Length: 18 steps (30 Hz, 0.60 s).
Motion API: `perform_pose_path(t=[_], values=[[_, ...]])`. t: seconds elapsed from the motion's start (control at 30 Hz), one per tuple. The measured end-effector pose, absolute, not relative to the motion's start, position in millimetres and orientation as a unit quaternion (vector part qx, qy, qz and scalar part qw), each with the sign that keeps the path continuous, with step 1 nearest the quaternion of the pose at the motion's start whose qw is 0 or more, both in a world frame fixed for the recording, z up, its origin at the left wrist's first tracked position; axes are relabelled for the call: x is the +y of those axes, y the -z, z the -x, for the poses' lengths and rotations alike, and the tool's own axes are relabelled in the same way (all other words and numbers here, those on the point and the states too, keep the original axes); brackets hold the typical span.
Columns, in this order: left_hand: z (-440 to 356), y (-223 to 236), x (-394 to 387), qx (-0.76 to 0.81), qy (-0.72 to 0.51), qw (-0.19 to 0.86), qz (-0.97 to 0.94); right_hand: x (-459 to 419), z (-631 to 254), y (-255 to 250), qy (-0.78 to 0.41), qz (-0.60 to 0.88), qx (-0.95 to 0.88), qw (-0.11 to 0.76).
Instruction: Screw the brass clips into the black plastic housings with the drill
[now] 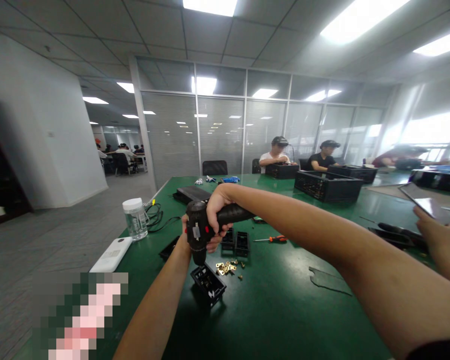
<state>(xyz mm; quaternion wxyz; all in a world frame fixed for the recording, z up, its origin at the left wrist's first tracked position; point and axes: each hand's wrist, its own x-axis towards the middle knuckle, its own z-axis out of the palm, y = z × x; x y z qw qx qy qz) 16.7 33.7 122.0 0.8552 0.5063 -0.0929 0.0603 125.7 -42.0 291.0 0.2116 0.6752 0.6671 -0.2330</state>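
A black cordless drill points downward, its chuck just above a small black plastic frame on the table. My right hand is closed around the drill near the top of its handle, the arm crossing over from the right. From the other side my left hand grips the drill's body; part of that hand is behind the tool. I cannot tell whether the bit touches the frame. Beside the frame lie brass plates and screws. More black frames stand just behind them.
An orange-handled screwdriver lies right of the frames. A clear jar and a white power bank are at the left edge. Black cases stand farther back, near seated people. At right, another person's hand holds a phone.
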Motion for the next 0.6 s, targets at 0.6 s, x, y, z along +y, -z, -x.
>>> perform_pose_path(t=[0.6], values=[[-18.4, -118.4, 33.0, -0.098, -0.059, 0.855, -0.506, -42.4, -125.7, -291.4, 0.178, -0.846, 0.465, 0.19]])
